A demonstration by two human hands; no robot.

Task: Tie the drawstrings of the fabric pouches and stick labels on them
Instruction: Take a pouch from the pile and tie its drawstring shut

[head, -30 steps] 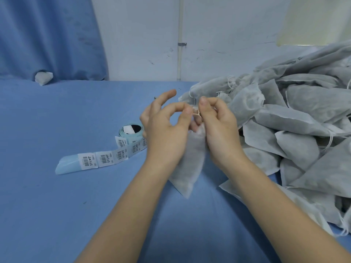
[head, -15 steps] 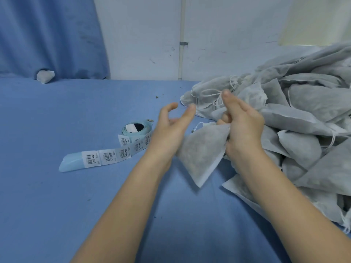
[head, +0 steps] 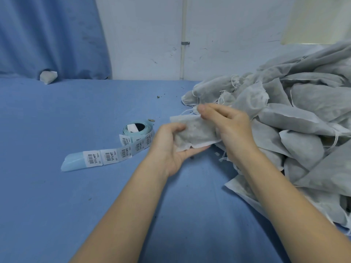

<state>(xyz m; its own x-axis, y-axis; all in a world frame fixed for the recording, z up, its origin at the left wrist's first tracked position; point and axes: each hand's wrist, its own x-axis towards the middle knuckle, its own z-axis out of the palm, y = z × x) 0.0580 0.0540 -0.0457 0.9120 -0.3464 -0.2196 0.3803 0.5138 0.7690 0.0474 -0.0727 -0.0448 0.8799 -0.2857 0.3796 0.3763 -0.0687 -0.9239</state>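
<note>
A filled grey-white fabric pouch (head: 195, 132) lies sideways between my hands, above the blue table. My left hand (head: 171, 147) cups it from below, palm up, fingers under its lower edge. My right hand (head: 226, 124) pinches its top edge near the drawstring end, thumb and fingers closed on the fabric. A roll of barcode labels (head: 136, 130) on pale blue backing sits just left of my left hand, with a strip of labels (head: 106, 157) unrolled toward the front left.
A big heap of grey pouches (head: 296, 118) fills the right side, spilling to the table's front right. One lone pouch (head: 47, 76) rests at the far left against a blue curtain. The blue tabletop (head: 76, 205) spreads left and front.
The pouch hung upright while both hands worked its drawstring at the top. It has since swung sideways; my left hand moved under it and my right hand shifted to its top edge.
</note>
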